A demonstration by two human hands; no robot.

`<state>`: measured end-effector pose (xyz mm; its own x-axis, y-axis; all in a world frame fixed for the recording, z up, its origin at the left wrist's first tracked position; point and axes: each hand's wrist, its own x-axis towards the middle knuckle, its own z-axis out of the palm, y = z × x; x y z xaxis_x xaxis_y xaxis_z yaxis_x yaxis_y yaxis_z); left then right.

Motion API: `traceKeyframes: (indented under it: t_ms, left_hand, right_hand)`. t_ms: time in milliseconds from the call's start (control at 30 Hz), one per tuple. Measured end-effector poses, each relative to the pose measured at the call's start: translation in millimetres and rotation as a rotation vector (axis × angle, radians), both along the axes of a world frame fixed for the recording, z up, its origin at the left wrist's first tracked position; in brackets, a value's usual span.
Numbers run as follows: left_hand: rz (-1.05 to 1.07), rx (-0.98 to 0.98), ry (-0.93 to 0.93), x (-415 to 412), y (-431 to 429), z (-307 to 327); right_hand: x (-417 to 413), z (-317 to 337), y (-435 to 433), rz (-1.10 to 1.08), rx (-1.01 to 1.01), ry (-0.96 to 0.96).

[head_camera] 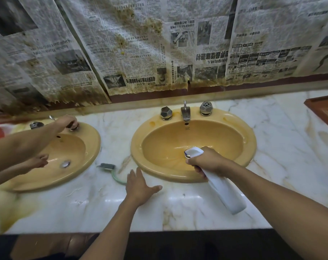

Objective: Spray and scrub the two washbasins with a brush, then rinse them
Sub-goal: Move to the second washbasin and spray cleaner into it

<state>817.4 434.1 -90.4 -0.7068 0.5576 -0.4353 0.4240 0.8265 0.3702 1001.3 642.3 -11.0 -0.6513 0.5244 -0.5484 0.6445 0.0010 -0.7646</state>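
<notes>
Two yellow washbasins are set in a marble counter: the right basin (251, 139) in front of me and the left basin (92, 139) beside it. My right hand (206, 161) grips a white spray bottle (223, 192), whose nozzle points into the right basin. My left hand (138, 186) rests flat on the counter with spread fingers, just right of a small brush (107, 166) with a green curved handle that lies between the basins.
Another person's hand (66, 121) is on the left basin's tap knob; their other hand (38, 162) hovers over that bowl. The right basin has a chrome faucet (185, 111) and two knobs. Stained newspaper covers the wall. A wooden tray (320, 109) is at far right.
</notes>
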Motion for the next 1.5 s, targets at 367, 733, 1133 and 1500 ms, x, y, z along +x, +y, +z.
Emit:
traceKeyframes:
  t_ms: [367,733,1133,1500]
  left_hand:
    - [-0.079,-0.254,-0.134,16,15,-20]
    - [-0.092,-0.343,-0.203,10,22,-19]
    - [-0.095,-0.369,-0.214,9,25,-17]
    - [-0.095,-0.365,-0.216,9,25,-15]
  right_hand:
    - [-13,0,15,0.170,-0.044,-0.105]
    - [45,9,60,0.071,-0.052,-0.115]
    - [73,10,65,0.061,-0.072,-0.248]
    - [78,13,68,-0.065,0.083,-0.328]
